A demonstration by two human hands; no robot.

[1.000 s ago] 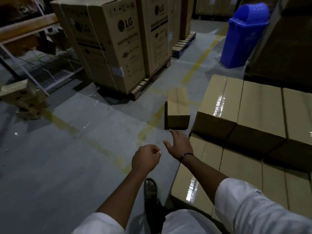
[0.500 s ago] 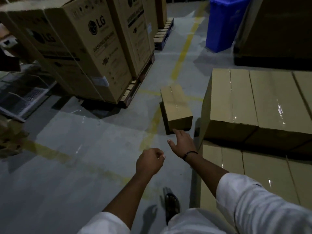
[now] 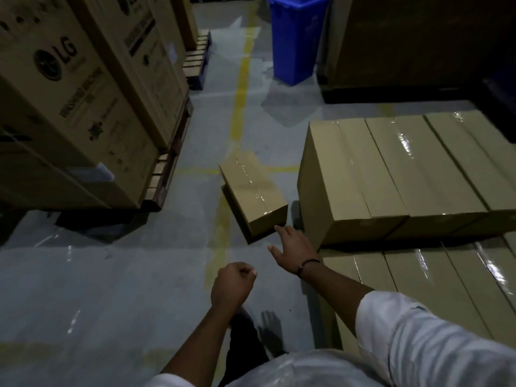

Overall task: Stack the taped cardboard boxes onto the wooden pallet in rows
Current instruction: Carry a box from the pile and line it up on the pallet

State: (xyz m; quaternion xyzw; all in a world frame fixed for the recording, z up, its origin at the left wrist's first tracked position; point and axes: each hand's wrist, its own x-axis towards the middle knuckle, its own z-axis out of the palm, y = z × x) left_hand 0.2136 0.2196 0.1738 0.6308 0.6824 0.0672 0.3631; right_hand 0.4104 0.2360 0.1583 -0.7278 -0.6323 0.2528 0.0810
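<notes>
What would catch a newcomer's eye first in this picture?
A lone taped brown cardboard box lies askew on the grey floor at centre, with the open right hand reaching toward its near corner. Rows of matching taped boxes are stacked at right, a bright blue plastic bin stands at the top, and tall LG-printed cartons loom left.

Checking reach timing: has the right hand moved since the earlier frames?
Yes. The right hand advanced toward the loose box, fingertips now at its near end.
</notes>
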